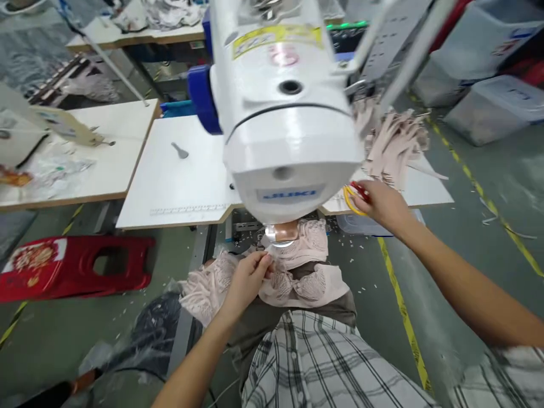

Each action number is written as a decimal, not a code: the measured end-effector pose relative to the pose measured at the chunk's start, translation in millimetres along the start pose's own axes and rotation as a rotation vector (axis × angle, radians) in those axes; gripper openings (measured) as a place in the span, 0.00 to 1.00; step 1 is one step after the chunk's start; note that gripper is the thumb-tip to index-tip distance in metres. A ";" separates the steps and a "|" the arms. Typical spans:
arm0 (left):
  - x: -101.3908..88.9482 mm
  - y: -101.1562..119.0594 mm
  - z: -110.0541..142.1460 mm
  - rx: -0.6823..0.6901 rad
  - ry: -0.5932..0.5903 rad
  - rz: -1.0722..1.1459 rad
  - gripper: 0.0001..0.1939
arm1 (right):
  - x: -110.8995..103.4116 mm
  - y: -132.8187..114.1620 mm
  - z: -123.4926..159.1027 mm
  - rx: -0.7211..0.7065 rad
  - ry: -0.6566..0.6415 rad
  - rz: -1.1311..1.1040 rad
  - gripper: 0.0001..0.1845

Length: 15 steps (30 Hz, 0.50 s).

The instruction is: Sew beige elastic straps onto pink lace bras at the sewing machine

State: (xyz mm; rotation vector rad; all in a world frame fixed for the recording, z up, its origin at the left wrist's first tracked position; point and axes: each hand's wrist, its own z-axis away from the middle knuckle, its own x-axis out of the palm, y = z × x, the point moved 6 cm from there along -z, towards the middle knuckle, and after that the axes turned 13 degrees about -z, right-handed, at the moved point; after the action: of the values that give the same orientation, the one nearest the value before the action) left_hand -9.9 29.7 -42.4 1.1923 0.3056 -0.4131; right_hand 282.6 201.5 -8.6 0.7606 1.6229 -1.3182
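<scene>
My left hand (250,275) is closed in a pinch on the edge of a pale pink lace bra (312,286), which lies across my lap below the machine head. More of the same lace fabric (312,241) lies just under the needle area of the white sewing machine (293,141). A bunch of lace pieces (204,289) hangs left of my left hand. At the table's right side, my right hand (382,205) is closed around scissors (353,198) with yellow and red handles. Their blades are hidden.
A heap of pale straps (397,144) lies on the white table (182,187) to the right. A small grey tool (180,151) is on its left. A red plastic stool (80,266) stands on the floor at left. Clear plastic bins (497,107) are at right.
</scene>
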 end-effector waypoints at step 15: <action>7.2 5.5 4.6 -0.080 -0.094 0.274 0.13 | 70.2 -127.3 127.2 -0.400 -0.138 -0.451 0.15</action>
State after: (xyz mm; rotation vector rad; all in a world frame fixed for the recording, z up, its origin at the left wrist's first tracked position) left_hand -1.0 26.1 -39.5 1.1141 0.0741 -0.2151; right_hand 174.4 42.3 -23.8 0.0601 1.9296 -1.2508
